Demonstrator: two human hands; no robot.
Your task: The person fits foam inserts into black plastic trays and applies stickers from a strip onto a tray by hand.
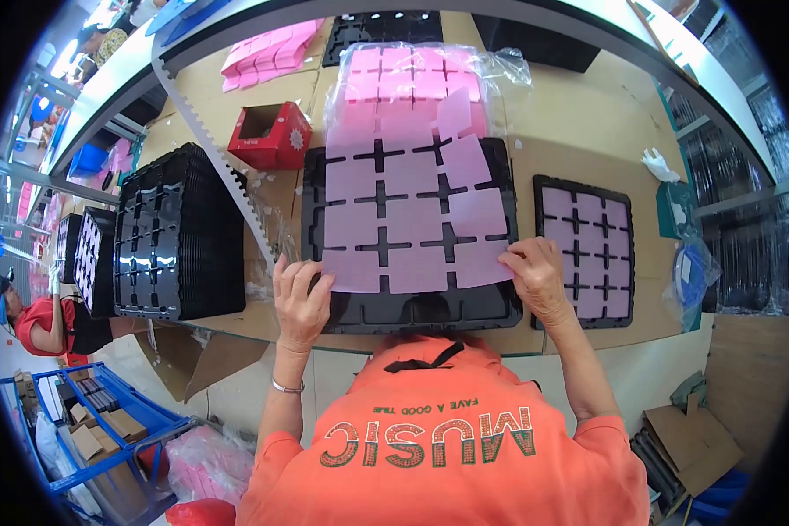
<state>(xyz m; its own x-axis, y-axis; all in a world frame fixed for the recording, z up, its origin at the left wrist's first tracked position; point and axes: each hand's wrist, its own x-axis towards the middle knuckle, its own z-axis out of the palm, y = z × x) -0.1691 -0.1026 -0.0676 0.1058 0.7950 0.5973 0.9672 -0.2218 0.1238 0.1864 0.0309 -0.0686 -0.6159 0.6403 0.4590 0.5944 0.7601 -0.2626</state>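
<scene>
A pink sheet with cross-shaped cutouts (pixel 416 216) lies partly over a black plastic tray (pixel 421 311) in front of me. My left hand (pixel 302 298) pinches the sheet's near left corner. At the near right corner, the fingers of my right hand (pixel 537 273) close on its edge. The sheet's right far part is folded and lifted, with one flap standing up. Its far edge reaches toward a stack of pink sheets (pixel 412 74) in clear plastic wrap.
A tall stack of black trays (pixel 180 232) stands at left, near an open red box (pixel 270 136). To the right lies a black tray with a pink sheet in it (pixel 585 252). A white glove (pixel 659 165) lies farther right. Another person (pixel 39 320) works at far left.
</scene>
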